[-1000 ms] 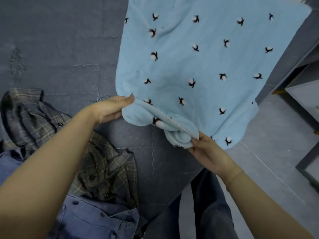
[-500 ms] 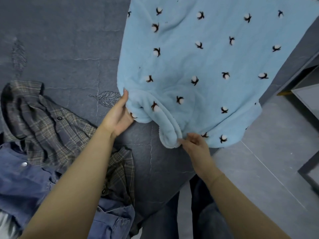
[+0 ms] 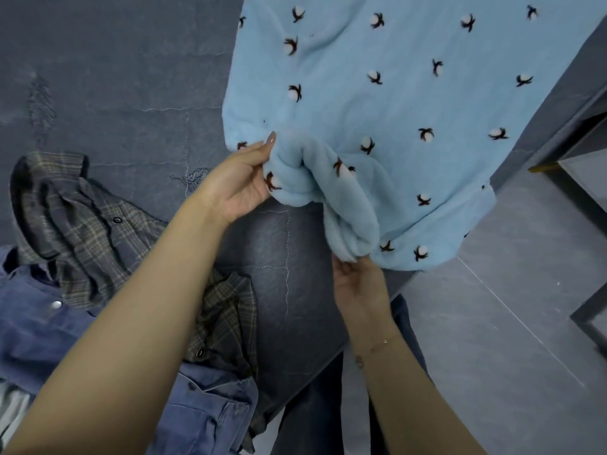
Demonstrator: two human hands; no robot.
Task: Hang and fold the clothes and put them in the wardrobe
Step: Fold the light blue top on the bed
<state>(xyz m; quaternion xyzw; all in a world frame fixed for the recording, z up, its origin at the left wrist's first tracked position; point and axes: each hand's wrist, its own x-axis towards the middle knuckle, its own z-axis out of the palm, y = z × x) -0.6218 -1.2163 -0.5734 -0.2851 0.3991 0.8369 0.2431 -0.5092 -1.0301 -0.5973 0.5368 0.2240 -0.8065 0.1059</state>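
Dark grey quilted bed (image 3: 108, 77) surface, stitched seams, fills nine to twelve o'clock. Grey tiled floor (image 3: 512, 339) at four o'clock. Grey furniture unit (image 3: 581, 165) at three o'clock.

No legible text, label or number anywhere.

A fluffy light-blue fleece garment dotted with small white-and-brown cotton flowers (image 3: 387, 103) lies spread over the dark grey quilted bed, its near hem rolled up. Beside me a grey-brown plaid button shirt (image 3: 98, 231) lies crumpled, overlapping a rumpled blue denim shirt (image 3: 39, 333).
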